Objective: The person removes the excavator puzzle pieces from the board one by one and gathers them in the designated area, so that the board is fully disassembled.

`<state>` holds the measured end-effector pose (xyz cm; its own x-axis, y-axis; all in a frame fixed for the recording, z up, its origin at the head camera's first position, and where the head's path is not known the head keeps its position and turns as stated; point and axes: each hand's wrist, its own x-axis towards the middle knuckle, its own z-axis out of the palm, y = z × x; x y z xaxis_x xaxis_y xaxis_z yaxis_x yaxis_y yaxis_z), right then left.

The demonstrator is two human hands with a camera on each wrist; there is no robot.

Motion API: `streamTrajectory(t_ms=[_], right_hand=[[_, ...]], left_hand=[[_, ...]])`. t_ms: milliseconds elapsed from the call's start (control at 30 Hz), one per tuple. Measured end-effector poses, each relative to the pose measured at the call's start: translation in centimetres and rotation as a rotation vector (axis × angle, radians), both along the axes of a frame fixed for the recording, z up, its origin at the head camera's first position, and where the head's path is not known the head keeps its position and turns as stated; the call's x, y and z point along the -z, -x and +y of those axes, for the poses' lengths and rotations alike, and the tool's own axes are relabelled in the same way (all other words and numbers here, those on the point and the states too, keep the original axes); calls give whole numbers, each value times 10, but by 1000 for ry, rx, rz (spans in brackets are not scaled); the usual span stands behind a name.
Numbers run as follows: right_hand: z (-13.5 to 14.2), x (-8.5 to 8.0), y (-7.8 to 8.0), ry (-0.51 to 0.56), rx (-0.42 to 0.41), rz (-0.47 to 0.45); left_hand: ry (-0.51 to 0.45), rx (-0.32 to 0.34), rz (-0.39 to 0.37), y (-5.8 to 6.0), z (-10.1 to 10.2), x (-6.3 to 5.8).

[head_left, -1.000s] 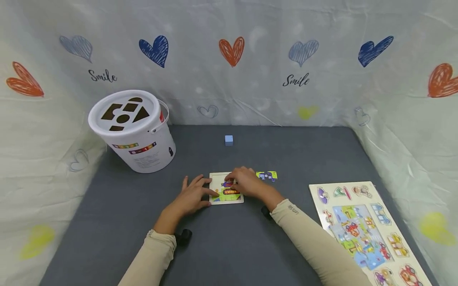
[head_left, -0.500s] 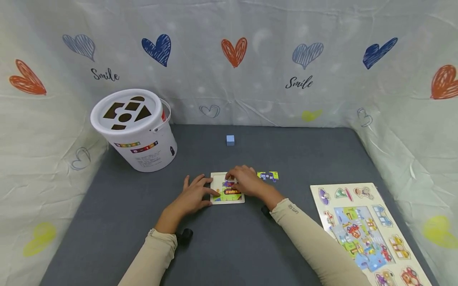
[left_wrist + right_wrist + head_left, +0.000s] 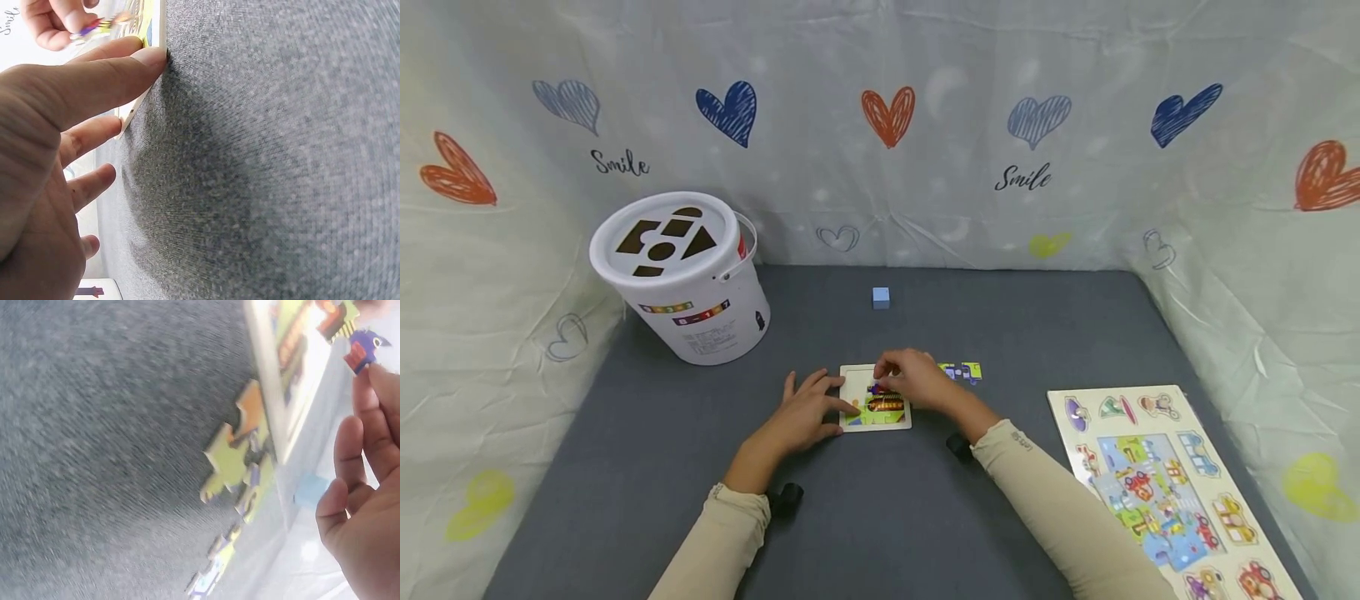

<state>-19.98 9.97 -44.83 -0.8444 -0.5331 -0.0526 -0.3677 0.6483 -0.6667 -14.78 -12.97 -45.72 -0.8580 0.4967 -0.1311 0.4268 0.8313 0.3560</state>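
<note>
A small wooden puzzle tray [image 3: 859, 382] with a pale frame lies on the table, its lower part filled with green, yellow and orange picture pieces. My left hand [image 3: 801, 414] rests at its left side with fingers spread; in the left wrist view the thumb touches the near edge. Over the tray, my right hand [image 3: 916, 381] pinches a purple and red puzzle piece [image 3: 365, 353] between thumb and finger. That piece is raised and tilted in the right wrist view. Several loose puzzle pieces [image 3: 972, 371] lie just right of the tray, partly behind the right hand.
A white bucket [image 3: 722, 329] with shape holes in its lid stands at the back left. A small blue cube [image 3: 881, 298] sits behind the tray. At the right lies a large puzzle board [image 3: 1067, 450] with vehicle pictures. A printed curtain [image 3: 955, 208] encloses the table.
The puzzle piece in my right fingers has shifted and turned slightly over the tray. My left hand keeps its place on the tray's side. The head view has moved a little.
</note>
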Motion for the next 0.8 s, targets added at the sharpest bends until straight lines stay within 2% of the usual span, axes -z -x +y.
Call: streamTrajectory(t_ms=[167, 367, 567, 800], right_hand=[[20, -12, 3, 82, 12, -72], [59, -20, 9, 25, 45, -87], [87, -14, 8, -38, 45, -82], [97, -6, 1, -97, 90, -96]], left_hand=[[4, -12, -13, 0, 1, 3], [-2, -16, -2, -1, -2, 4], [-6, -8, 16, -3, -5, 4], [-9, 7, 24, -1, -1, 5]])
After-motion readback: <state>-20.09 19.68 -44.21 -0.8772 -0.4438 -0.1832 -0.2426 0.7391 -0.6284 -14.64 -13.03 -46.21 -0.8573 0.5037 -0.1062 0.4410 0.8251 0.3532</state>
